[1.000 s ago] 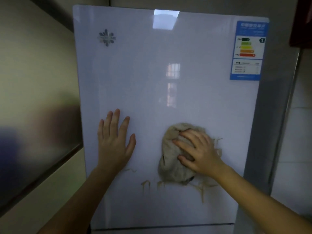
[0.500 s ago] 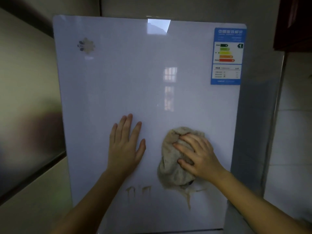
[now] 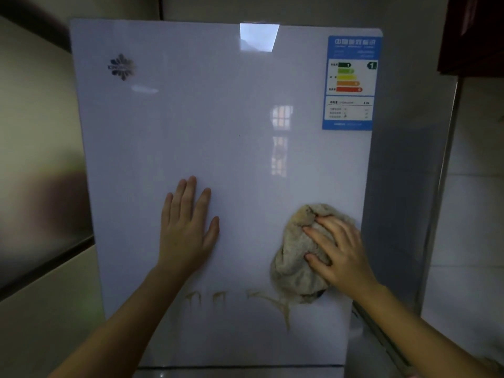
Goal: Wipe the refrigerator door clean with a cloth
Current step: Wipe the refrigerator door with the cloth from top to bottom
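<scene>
A glossy white refrigerator door (image 3: 218, 148) fills the head view. My right hand (image 3: 339, 252) presses a bunched beige cloth (image 3: 293, 263) flat against the door near its right edge, fingers spread over it. My left hand (image 3: 186, 227) lies flat on the door to the left of the cloth, palm down, fingers apart, holding nothing. Brownish smear marks (image 3: 215, 296) run in a row below both hands, and one streak drips down from under the cloth.
A blue energy label (image 3: 350, 83) is stuck at the door's top right, a logo (image 3: 121, 67) at top left. A dim wall with a dark ledge (image 3: 41, 268) stands left. The fridge's grey side (image 3: 403, 186), tiles and a dark red cabinet (image 3: 474, 34) lie right.
My right hand has slid the cloth rightward across the door toward its right edge, uncovering another smear. My left hand stays flat on the door. The view has shifted slightly.
</scene>
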The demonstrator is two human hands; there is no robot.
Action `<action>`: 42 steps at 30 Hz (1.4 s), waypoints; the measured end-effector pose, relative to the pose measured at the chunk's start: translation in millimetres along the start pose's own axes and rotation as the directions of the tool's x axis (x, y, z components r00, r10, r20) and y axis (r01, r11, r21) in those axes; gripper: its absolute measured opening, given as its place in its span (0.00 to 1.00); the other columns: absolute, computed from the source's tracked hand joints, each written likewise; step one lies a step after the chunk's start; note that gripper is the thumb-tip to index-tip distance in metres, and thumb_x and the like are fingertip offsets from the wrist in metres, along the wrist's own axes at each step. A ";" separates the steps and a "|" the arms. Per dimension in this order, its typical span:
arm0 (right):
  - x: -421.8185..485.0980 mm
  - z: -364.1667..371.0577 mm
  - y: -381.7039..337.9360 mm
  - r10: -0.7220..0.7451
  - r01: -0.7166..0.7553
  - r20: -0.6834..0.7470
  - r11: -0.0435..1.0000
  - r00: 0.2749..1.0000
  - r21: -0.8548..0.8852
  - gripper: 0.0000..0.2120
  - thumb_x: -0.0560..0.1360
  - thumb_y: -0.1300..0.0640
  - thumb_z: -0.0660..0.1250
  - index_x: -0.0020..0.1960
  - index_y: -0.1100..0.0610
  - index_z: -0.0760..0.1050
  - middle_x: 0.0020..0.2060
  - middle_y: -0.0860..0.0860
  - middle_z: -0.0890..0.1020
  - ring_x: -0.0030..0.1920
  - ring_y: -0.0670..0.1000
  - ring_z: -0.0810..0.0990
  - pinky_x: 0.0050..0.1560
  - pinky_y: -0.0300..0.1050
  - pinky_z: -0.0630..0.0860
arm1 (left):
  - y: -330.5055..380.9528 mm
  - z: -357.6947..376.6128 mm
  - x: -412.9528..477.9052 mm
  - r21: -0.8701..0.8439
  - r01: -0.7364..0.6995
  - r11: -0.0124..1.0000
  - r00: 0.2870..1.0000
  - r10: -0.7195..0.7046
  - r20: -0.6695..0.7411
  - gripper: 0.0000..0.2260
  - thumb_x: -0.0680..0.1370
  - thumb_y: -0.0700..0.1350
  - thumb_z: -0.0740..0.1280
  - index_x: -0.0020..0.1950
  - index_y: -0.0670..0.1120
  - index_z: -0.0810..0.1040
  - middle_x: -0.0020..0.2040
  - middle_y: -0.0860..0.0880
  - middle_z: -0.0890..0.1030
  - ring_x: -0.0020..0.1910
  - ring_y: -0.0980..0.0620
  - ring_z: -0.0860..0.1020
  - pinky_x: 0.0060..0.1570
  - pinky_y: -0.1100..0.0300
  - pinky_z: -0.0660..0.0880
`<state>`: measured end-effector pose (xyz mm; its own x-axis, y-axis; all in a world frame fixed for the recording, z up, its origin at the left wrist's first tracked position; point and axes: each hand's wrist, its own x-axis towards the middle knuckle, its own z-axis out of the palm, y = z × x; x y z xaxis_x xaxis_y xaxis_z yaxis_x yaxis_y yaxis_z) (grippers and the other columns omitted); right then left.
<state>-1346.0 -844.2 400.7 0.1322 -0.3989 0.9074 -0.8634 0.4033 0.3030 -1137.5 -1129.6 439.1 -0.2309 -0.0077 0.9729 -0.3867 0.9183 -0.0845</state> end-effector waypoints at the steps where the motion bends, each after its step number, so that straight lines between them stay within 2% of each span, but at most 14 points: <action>1: -5.8 0.5 0.0 -0.026 0.026 0.010 1.000 1.000 -0.007 0.23 0.79 0.44 0.66 0.71 0.51 0.75 0.68 0.56 0.74 0.68 0.59 0.73 0.67 0.59 0.70 | 2.0 -1.1 0.5 0.001 0.013 1.000 1.000 -0.013 0.008 0.27 0.80 0.53 0.60 0.77 0.42 0.66 0.81 0.39 0.60 0.81 0.39 0.58 0.79 0.40 0.56; 5: -2.3 -4.9 10.1 -0.105 0.106 0.028 0.994 0.994 -0.021 0.22 0.79 0.44 0.66 0.70 0.53 0.77 0.66 0.58 0.77 0.67 0.60 0.74 0.66 0.59 0.72 | 8.0 -3.9 -0.3 0.002 0.052 0.999 0.997 -0.052 0.052 0.28 0.80 0.54 0.60 0.77 0.42 0.66 0.81 0.38 0.60 0.81 0.39 0.57 0.78 0.40 0.57; 7: 11.8 -9.3 16.1 -0.040 0.040 -0.008 0.999 0.999 -0.010 0.23 0.79 0.45 0.66 0.70 0.54 0.77 0.67 0.59 0.77 0.68 0.60 0.73 0.67 0.60 0.71 | 8.9 -4.9 -0.4 0.005 0.064 0.998 0.995 -0.064 0.074 0.28 0.81 0.54 0.59 0.78 0.42 0.65 0.81 0.39 0.58 0.81 0.39 0.56 0.79 0.40 0.57; 11: 35.2 -11.8 19.7 0.102 -0.100 -0.105 0.995 0.989 0.022 0.23 0.79 0.45 0.67 0.71 0.54 0.76 0.68 0.58 0.75 0.70 0.59 0.71 0.72 0.57 0.64 | 8.9 -4.2 -1.4 0.002 0.075 0.997 0.992 -0.074 0.097 0.29 0.81 0.54 0.59 0.79 0.43 0.62 0.82 0.40 0.56 0.82 0.40 0.54 0.79 0.40 0.55; 14: 28.3 -2.7 8.4 0.139 -0.134 -0.118 0.990 0.983 0.047 0.23 0.79 0.46 0.68 0.72 0.52 0.75 0.69 0.56 0.74 0.70 0.58 0.71 0.73 0.55 0.63 | 8.8 -2.0 -2.1 0.011 0.078 0.997 0.993 -0.078 0.089 0.29 0.81 0.55 0.58 0.79 0.43 0.62 0.82 0.40 0.56 0.82 0.40 0.54 0.80 0.41 0.54; 18: -4.1 6.6 4.7 -0.168 0.168 0.027 0.986 0.985 0.003 0.22 0.81 0.43 0.64 0.71 0.51 0.75 0.69 0.55 0.76 0.68 0.58 0.74 0.68 0.56 0.68 | 8.4 0.1 -2.8 0.019 0.070 0.997 0.995 -0.071 0.069 0.29 0.81 0.55 0.58 0.79 0.43 0.62 0.82 0.40 0.57 0.82 0.40 0.54 0.80 0.42 0.54; 20: -12.6 5.1 9.4 -0.217 0.218 0.066 0.976 0.974 -0.007 0.22 0.82 0.42 0.62 0.72 0.50 0.73 0.69 0.54 0.74 0.68 0.57 0.73 0.68 0.54 0.67 | 7.5 0.9 -3.0 0.016 0.069 0.997 0.995 -0.070 0.068 0.29 0.81 0.55 0.58 0.79 0.44 0.62 0.82 0.40 0.56 0.82 0.41 0.54 0.80 0.43 0.53; 23: -9.4 0.0 14.0 -0.150 0.150 0.046 0.989 0.988 -0.004 0.23 0.82 0.42 0.63 0.73 0.50 0.71 0.70 0.54 0.73 0.69 0.58 0.73 0.69 0.55 0.66 | 6.1 2.6 -3.5 0.000 0.077 0.997 0.995 -0.076 0.071 0.29 0.81 0.56 0.58 0.79 0.44 0.61 0.83 0.41 0.55 0.83 0.42 0.52 0.80 0.44 0.51; 26: 10.0 -7.4 17.5 0.012 -0.011 -0.044 1.000 0.999 0.011 0.23 0.80 0.44 0.66 0.72 0.52 0.74 0.70 0.56 0.73 0.70 0.58 0.72 0.70 0.58 0.68 | 3.3 4.1 -3.9 0.004 0.065 0.998 0.996 -0.065 0.068 0.29 0.81 0.56 0.58 0.80 0.45 0.61 0.83 0.42 0.55 0.83 0.43 0.51 0.81 0.45 0.50; 30: 23.1 -9.4 16.4 0.141 -0.139 -0.099 0.990 0.985 0.025 0.23 0.78 0.46 0.68 0.70 0.53 0.76 0.69 0.56 0.74 0.70 0.58 0.70 0.71 0.56 0.64 | -2.1 3.8 -4.0 0.046 0.019 0.999 0.999 -0.021 0.046 0.29 0.81 0.56 0.58 0.80 0.45 0.61 0.82 0.41 0.57 0.82 0.42 0.54 0.80 0.47 0.51; 32: 14.6 -8.3 10.7 0.066 -0.066 -0.065 0.998 0.996 0.006 0.23 0.78 0.46 0.67 0.70 0.53 0.77 0.68 0.57 0.75 0.69 0.58 0.72 0.69 0.57 0.67 | -4.5 4.0 -4.3 0.055 -0.004 0.998 0.999 0.002 0.038 0.29 0.82 0.56 0.57 0.80 0.44 0.61 0.82 0.40 0.57 0.82 0.41 0.56 0.79 0.45 0.54; 35: -4.2 -8.2 9.4 -0.218 0.221 0.061 0.974 0.974 -0.045 0.22 0.79 0.44 0.66 0.69 0.52 0.78 0.66 0.57 0.79 0.67 0.58 0.74 0.65 0.55 0.69 | -6.6 5.9 -4.9 0.056 -0.022 0.998 1.000 0.021 0.015 0.29 0.82 0.56 0.57 0.80 0.44 0.62 0.82 0.39 0.59 0.81 0.40 0.57 0.79 0.44 0.55; 37: -9.2 -11.2 16.7 -0.274 0.280 0.100 0.959 0.957 -0.055 0.21 0.79 0.44 0.66 0.69 0.52 0.77 0.66 0.57 0.79 0.66 0.58 0.74 0.66 0.55 0.69 | -6.9 8.0 -5.7 0.051 -0.026 0.998 1.000 0.026 0.003 0.29 0.82 0.55 0.58 0.80 0.44 0.62 0.81 0.39 0.59 0.81 0.40 0.57 0.79 0.43 0.55; 42: -2.7 -20.7 37.1 -0.023 0.022 -0.016 0.998 1.000 -0.054 0.24 0.79 0.44 0.66 0.72 0.52 0.74 0.70 0.55 0.72 0.69 0.59 0.72 0.68 0.56 0.67 | -7.3 10.1 -6.7 0.039 -0.021 0.999 1.000 0.021 -0.013 0.29 0.82 0.55 0.57 0.80 0.45 0.61 0.82 0.40 0.58 0.82 0.41 0.56 0.79 0.44 0.55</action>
<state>-1368.3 -811.1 415.5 0.1599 -0.3949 0.9047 -0.8327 0.4382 0.3385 -1142.1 -1140.3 431.0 -0.2277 0.0168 0.9736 -0.4168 0.9020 -0.1130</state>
